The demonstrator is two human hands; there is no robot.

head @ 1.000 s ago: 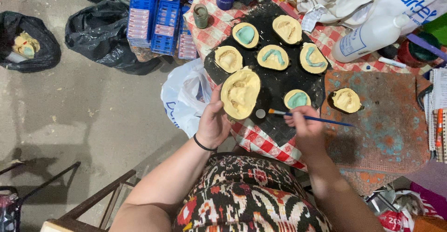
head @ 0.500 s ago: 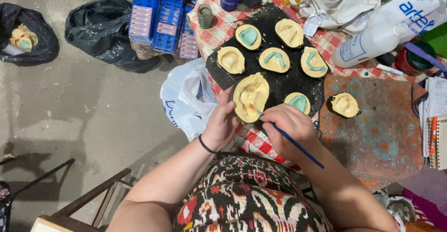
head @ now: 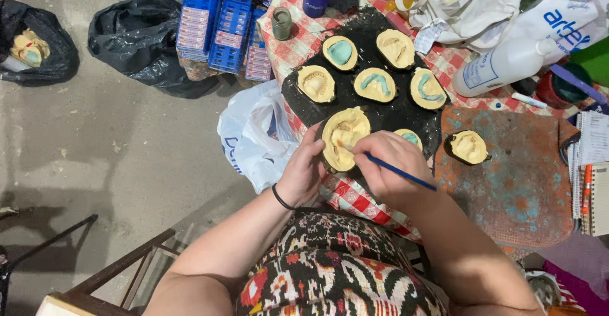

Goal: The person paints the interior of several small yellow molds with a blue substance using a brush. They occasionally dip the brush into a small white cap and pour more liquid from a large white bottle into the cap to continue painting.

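While your left hand [head: 303, 175] cups large pale-yellow plaster mould [head: 343, 137] at frame centre, fingers wrapped round its edge, your right hand [head: 388, 167] pinches thin blue-handled brush [head: 398, 172], tip inside mould: painting step. Next stroke likely needs steady grip. Small grey-green jar [head: 281, 23], upper centre on checked table [head: 355, 197], contents unclear.

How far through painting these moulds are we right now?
Four moulds show blue-green paint, like the round one. In hand: the left hand steadies the big yellow mould while the right hand works the blue brush in it. Three others, such as one, look bare.
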